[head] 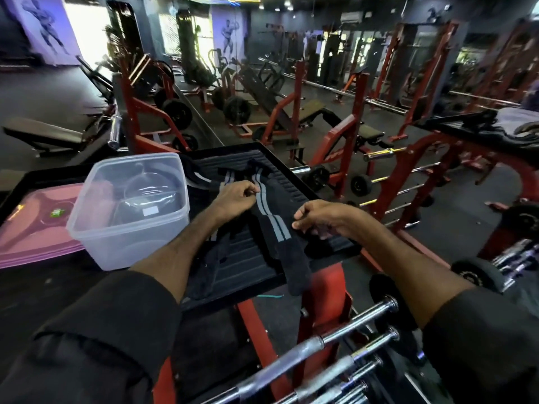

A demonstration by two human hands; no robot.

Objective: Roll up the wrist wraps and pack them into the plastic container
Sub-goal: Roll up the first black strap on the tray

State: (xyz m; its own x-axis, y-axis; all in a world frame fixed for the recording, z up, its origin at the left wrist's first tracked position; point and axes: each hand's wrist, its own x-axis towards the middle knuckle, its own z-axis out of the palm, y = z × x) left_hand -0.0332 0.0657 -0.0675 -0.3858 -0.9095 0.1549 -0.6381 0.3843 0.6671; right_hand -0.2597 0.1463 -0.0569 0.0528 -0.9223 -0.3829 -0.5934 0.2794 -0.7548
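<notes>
A black wrist wrap [274, 228] with two grey stripes lies lengthwise on a black ribbed platform [250, 266], its near end hanging over the front edge. My left hand [236, 196] pinches the wrap at its striped upper part. My right hand [318, 218] grips the wrap's right edge lower down. A second striped wrap [201, 177] lies bunched at the platform's far left. The clear plastic container [131, 211] stands open to the left of my left hand; what is inside it is unclear.
A pink lid [38, 228] lies left of the container. Chrome dumbbell handles [335, 345] sit on a red rack below the platform. Red benches and barbell racks fill the gym floor beyond.
</notes>
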